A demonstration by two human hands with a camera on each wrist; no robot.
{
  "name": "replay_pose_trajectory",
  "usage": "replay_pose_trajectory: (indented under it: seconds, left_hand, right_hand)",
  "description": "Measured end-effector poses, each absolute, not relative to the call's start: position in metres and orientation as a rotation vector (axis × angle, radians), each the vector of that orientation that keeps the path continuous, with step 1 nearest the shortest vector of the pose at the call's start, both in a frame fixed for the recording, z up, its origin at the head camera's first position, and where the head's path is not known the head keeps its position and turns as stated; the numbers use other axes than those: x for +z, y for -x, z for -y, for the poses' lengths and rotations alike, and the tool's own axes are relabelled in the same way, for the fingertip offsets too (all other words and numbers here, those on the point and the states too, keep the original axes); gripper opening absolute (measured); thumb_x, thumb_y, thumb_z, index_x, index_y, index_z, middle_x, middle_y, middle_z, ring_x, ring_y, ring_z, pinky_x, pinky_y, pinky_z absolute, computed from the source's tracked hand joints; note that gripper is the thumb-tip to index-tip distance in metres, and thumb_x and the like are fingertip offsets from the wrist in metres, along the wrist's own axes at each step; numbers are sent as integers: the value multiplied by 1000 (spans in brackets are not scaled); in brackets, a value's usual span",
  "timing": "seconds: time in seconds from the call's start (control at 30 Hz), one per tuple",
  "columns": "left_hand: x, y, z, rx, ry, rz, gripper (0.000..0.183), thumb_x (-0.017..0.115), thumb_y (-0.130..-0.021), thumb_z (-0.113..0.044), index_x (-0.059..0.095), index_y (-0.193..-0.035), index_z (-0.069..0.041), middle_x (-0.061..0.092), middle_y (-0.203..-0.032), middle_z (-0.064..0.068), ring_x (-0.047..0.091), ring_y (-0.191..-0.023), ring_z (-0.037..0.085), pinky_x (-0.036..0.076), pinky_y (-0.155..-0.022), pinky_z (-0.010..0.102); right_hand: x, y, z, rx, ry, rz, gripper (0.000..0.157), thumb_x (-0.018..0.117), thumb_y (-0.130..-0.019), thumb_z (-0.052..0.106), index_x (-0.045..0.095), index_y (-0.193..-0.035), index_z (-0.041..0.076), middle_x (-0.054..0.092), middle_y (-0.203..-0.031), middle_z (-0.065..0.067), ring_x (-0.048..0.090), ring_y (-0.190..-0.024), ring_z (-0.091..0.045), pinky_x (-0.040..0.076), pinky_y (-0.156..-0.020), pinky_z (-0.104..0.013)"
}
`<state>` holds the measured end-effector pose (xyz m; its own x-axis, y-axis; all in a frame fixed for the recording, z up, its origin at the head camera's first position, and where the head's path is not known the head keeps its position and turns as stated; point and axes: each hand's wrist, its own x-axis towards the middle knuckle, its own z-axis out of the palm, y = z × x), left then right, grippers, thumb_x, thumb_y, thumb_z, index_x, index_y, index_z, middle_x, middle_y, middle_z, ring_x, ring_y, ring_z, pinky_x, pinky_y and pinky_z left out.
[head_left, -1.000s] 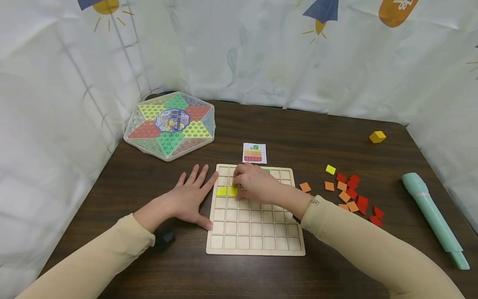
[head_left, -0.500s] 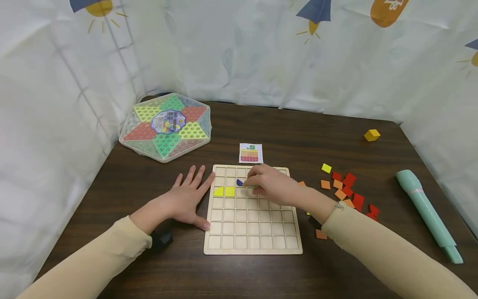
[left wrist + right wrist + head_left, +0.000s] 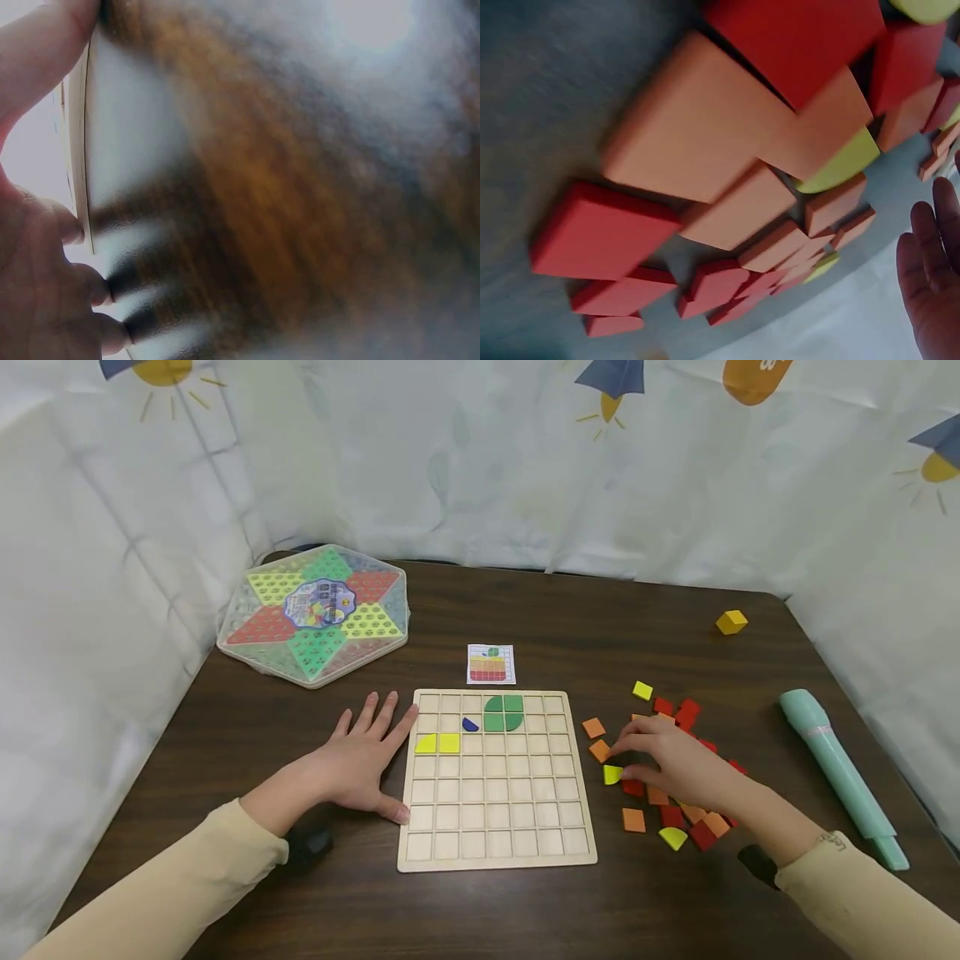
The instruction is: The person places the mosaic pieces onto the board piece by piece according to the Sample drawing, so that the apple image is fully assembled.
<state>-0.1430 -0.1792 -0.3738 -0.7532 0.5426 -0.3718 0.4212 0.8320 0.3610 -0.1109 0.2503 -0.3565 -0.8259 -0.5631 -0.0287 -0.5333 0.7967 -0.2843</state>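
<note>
My left hand (image 3: pixel 356 766) lies with its fingers spread, the fingertips and thumb touching the left edge of the wooden grid board (image 3: pixel 486 845). Several green tiles (image 3: pixel 503 713) sit together near the board's top, with a dark blue half-round tile (image 3: pixel 470 725) to their left. Two yellow tiles (image 3: pixel 448 743) fill cells at the left of the third row. Over the scattered tiles right of the board is my right hand (image 3: pixel 678 762), thumb and forefinger apart beside an orange tile (image 3: pixel 599 751) and a yellow quarter-round tile (image 3: pixel 612 774). It holds nothing that I can see.
A small printed pattern card (image 3: pixel 491 664) lies behind the board. Red and orange tiles (image 3: pixel 697 120) lie loosely heaped under the right hand. Farther off are a Chinese checkers set (image 3: pixel 315 614), a yellow cube (image 3: pixel 731 622) and a mint-green folded umbrella-like object (image 3: pixel 840 772).
My right hand has left the dark blue tile in its cell and moved right, off the board to the loose tiles. The left hand stays at the board's edge.
</note>
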Motion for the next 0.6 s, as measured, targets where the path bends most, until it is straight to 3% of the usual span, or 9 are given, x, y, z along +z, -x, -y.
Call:
replay_pose_trajectory:
  seconds: [0.3,0.6]
  left_hand:
    - [-375,142,181,352,-712,-2545,138,83,-70,-69,5,-165,-5,-5,-168,32,-8,-154,56,3,-115,79]
    - [-375,143,180,349,-712,-2551,139,83,-69,-69,6,-165,-5,-5,-168,32,-8,-154,57,3,-115,79]
  right_hand:
    - [-367,105,-243,-228,837,-2942,33,89,-77,37,74,-97,15,63,-101,1,57,-90,-16,55,-77,-36]
    - [-374,104,-237,-162,857,-3026,31,89,-78,38,70,-88,16,63,-93,2,56,-85,-17,54,-77,-39]
